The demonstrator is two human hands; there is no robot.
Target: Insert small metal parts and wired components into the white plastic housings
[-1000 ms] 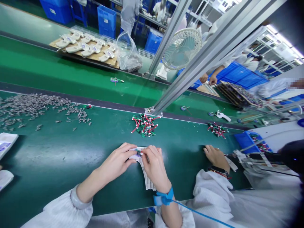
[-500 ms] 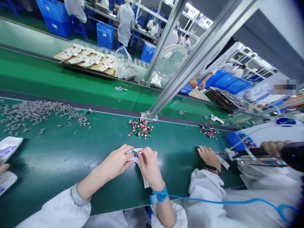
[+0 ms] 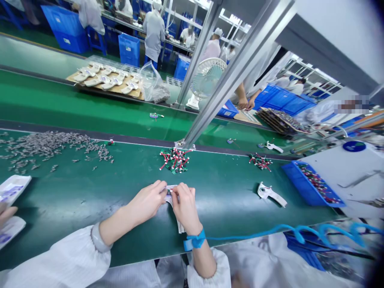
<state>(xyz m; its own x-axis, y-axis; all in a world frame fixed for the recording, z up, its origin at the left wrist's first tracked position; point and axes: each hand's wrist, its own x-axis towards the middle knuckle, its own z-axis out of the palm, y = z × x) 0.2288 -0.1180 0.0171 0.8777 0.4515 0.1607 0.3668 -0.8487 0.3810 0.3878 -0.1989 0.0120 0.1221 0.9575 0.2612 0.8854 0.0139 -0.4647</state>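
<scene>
Above the green work surface, my left hand (image 3: 151,198) grips the head end of a white plastic handle shell (image 3: 181,229). Close against it, my right hand (image 3: 186,206) has its fingertips pinched over the same end, at a small part with a white tip (image 3: 171,191). My fingers partly cover that part, so its kind does not show. The shell's curved handle runs down beneath my right hand toward me. Just beyond both hands lies a pile of red and green wired parts with white connectors (image 3: 175,160).
Small grey metal parts (image 3: 60,142) lie heaped at left. Another person's hand (image 3: 6,214) holds white shells at the left edge. To the right are another white shell (image 3: 271,194), wired parts (image 3: 260,161) and a blue bin (image 3: 312,184). A metal post (image 3: 210,112) rises beyond the piles.
The neighbour's hand and the dark tool at right have left the view, leaving a white shell on the surface. The camera view has shifted slightly. Both my hands stay on the shell.
</scene>
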